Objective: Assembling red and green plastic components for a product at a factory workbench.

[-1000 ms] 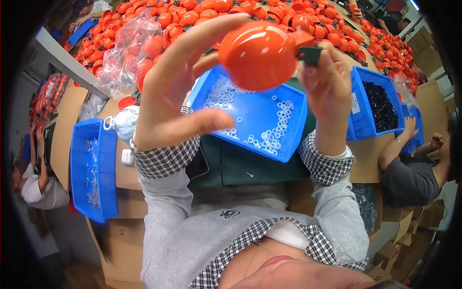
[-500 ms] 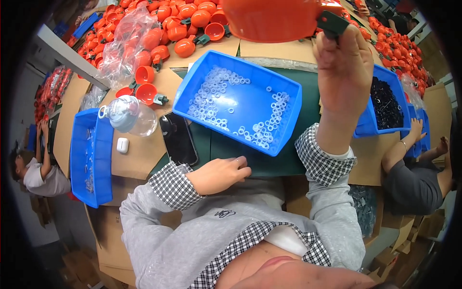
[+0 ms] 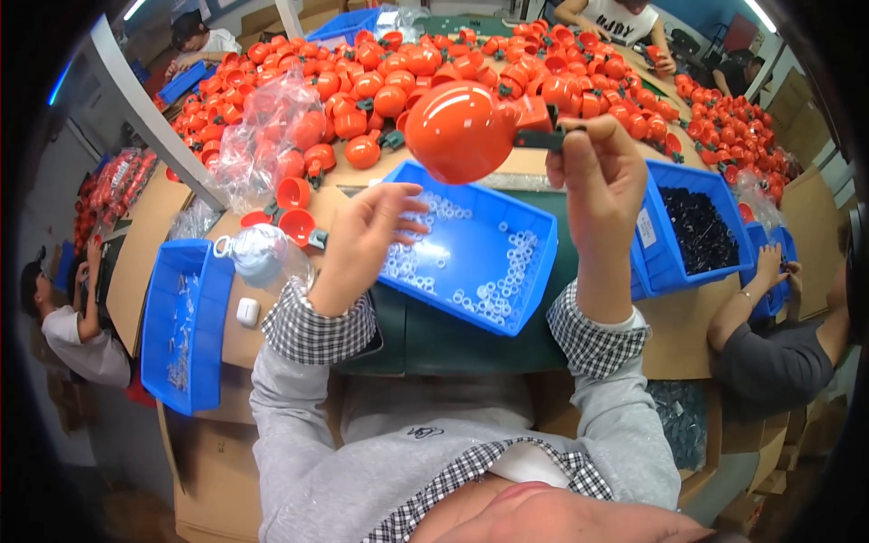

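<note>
My right hand [image 3: 599, 185] pinches the dark green fitting [image 3: 539, 139] of an orange plastic cup [image 3: 457, 131], holding it up above the far edge of a blue tray [image 3: 469, 258]. The cup's rounded outer side shows, while its inside is hidden. Small white rings [image 3: 518, 264] lie scattered in that tray. Over the tray's left end, my left hand [image 3: 362, 240] is raised with fingers apart and nothing in it. A dark phone [image 3: 371, 342] is mostly covered by my left sleeve.
A big heap of orange cups [image 3: 389, 100] and a clear plastic bag [image 3: 267, 136] cover the far table. On the right stands a blue bin [image 3: 641, 258] of small black parts [image 3: 697, 231]. A blue bin [image 3: 206, 366], white case [image 3: 247, 311] and bottle [image 3: 262, 258] are left. Co-workers sit around.
My right hand has lowered the orange cup and moved it away from my head. My left hand has risen from the table's near edge to above the tray, its fingers spreading.
</note>
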`<act>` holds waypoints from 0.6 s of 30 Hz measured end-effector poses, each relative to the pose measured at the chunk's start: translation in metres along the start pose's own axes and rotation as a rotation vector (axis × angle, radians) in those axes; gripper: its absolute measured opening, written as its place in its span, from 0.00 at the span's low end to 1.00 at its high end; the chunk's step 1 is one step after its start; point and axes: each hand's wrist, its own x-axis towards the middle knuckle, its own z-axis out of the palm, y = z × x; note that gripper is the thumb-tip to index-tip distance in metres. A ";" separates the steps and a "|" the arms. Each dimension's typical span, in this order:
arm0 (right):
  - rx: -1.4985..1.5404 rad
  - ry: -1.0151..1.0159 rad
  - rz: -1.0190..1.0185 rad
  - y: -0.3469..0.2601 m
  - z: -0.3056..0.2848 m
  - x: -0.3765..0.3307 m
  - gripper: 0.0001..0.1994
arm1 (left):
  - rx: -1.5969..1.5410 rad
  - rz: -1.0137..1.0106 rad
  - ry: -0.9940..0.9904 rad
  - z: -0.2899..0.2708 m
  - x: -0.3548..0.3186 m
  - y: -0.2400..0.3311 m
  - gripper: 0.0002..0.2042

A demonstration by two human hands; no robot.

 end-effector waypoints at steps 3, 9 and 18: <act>-0.110 0.007 -0.036 0.000 0.010 -0.003 0.06 | -0.195 -0.201 -0.067 -0.012 0.010 0.031 0.33; -0.220 -0.089 -0.214 0.017 0.016 -0.010 0.07 | -0.022 0.055 -0.072 0.000 0.027 0.051 0.37; 0.582 -0.151 0.422 0.009 -0.005 0.005 0.06 | 0.049 0.653 -0.445 -0.012 0.027 0.040 0.29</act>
